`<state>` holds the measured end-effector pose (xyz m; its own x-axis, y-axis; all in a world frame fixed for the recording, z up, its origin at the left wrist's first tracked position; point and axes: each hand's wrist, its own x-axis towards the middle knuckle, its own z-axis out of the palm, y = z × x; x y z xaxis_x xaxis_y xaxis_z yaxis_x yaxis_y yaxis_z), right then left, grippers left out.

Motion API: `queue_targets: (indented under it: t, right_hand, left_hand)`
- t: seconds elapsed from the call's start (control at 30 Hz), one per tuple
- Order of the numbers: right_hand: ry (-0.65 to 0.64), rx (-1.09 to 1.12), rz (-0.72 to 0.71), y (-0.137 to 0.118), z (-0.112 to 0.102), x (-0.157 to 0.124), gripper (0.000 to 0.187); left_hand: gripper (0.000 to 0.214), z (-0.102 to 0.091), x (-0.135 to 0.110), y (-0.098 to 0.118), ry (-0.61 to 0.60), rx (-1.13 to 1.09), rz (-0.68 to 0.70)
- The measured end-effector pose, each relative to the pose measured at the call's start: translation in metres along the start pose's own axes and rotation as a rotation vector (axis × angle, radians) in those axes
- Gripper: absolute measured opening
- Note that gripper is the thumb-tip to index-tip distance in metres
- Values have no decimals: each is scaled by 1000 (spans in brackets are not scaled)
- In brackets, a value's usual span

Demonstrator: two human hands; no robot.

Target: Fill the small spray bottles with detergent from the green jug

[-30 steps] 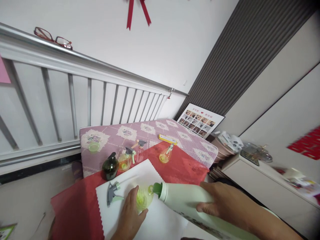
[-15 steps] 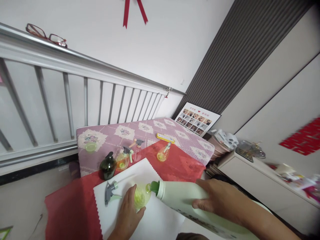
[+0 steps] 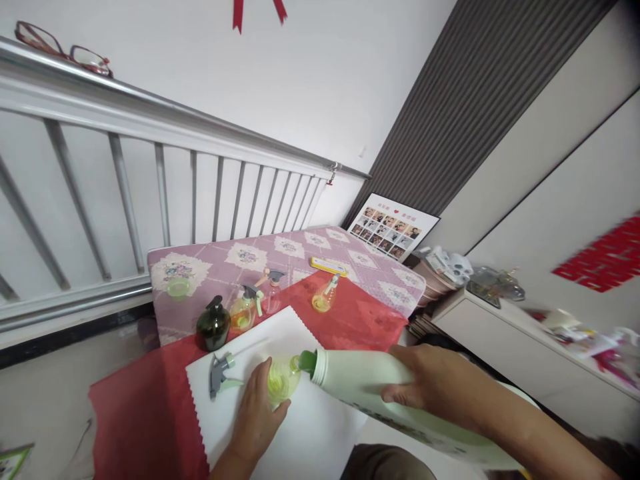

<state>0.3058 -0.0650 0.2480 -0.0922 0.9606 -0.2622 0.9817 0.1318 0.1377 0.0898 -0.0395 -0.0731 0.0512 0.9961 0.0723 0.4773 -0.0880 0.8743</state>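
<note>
Pale-green plastic jug [image 3: 363,377] gripped by right hand [image 3: 433,383], far fingers hidden; yellow-green spray-bottle body [image 3: 284,381] held over white sheet [image 3: 320,430] in left hand's [image 3: 257,413] half-curled fingers. Green spout [image 3: 307,362] kept at neck, alignment barely changed: pouring seemingly unfinished.

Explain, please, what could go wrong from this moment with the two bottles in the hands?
Liquid could spill on the white sheet, because the green spout of the large bottle is close to a narrow neck on the small bottle.
The large bottle might tip, since only the right hand visibly grips it.
The small bottle might slide if the left hand loosens.
</note>
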Motion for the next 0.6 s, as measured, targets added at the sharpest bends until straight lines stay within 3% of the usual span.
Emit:
queue_targets:
  t: [0.6]
  right_hand:
    - [6,-62,-25,2,3,2,29]
  left_hand:
    - [79,-1,-1,0,-11,3,4]
